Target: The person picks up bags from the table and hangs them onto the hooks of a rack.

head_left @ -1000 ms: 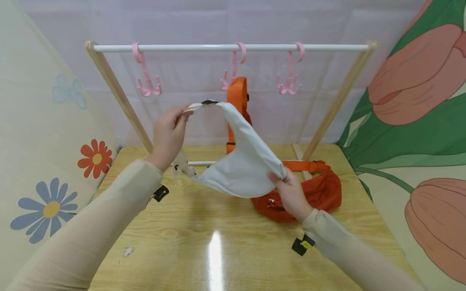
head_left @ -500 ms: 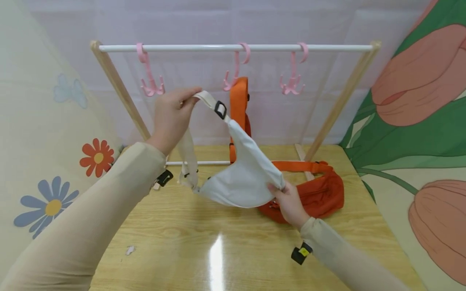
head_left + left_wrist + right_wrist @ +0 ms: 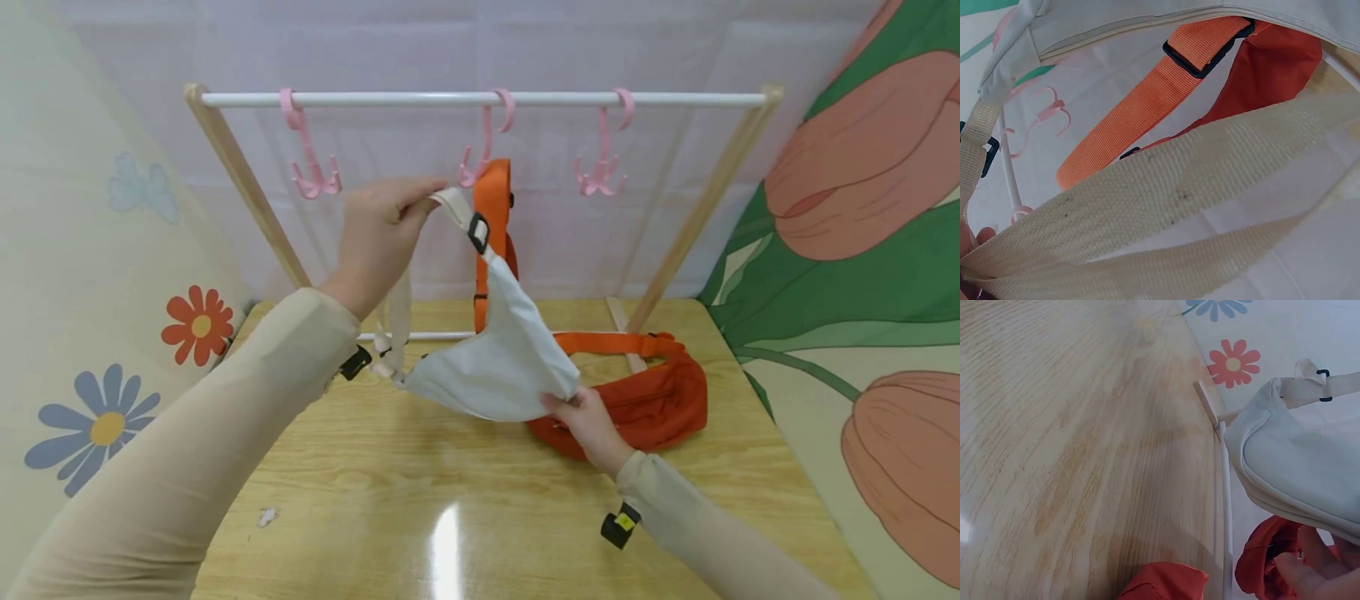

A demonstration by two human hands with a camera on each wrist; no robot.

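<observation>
A white waist bag hangs in front of the rack, held up by both hands. My left hand pinches its cream strap near a black slider buckle. Loose webbing trails from that hand across the left wrist view. My right hand grips the bag's lower right end between thumb and fingers. Just ahead of the held strap, an orange-strapped red waist bag hangs from the middle pink hook. Part of that hanging bag is hidden behind the white one.
A second red waist bag lies on the wooden table, beside my right hand. More pink hooks hang left and right on the white rail. Wooden posts support the rack. Printed cloth walls stand on both sides.
My left hand has risen and shifted right with the strap, bringing it closer to the middle hook. The strap and buckle now slope down to the bag. My right hand has shifted slightly left.
</observation>
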